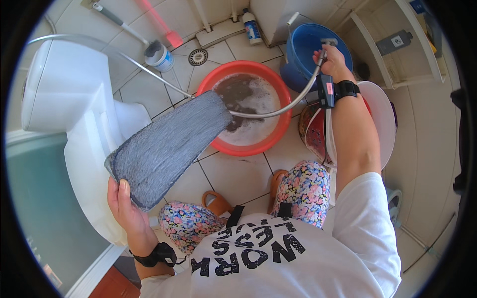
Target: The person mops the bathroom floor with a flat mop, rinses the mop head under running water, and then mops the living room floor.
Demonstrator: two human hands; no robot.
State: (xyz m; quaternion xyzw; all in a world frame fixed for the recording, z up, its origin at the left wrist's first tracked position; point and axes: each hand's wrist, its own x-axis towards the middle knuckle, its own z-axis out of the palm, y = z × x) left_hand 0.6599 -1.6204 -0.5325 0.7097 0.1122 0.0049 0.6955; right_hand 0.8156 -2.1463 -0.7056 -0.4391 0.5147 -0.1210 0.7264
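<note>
My left hand (126,203) grips the near end of a grey flat mop pad (175,145), thumb on its top face. The pad slants away from me, and its far end overlaps the near left rim of a red plastic basin (277,136). Cloudy, foamy water (251,136) fills part of the basin. At the upper right, my right hand (331,59) is closed around the handle of a shower head (328,41), above a blue plastic bucket (298,70). Its metal hose (275,113) crosses over the basin, passes behind the pad and runs to the upper left.
A white toilet (84,111) stands at left. Beyond the basin are a floor drain (198,57), a toilet brush holder (162,59) and a bottle (252,29). A white bucket (382,123) stands under my right forearm. Shelves (387,59) line the upper right.
</note>
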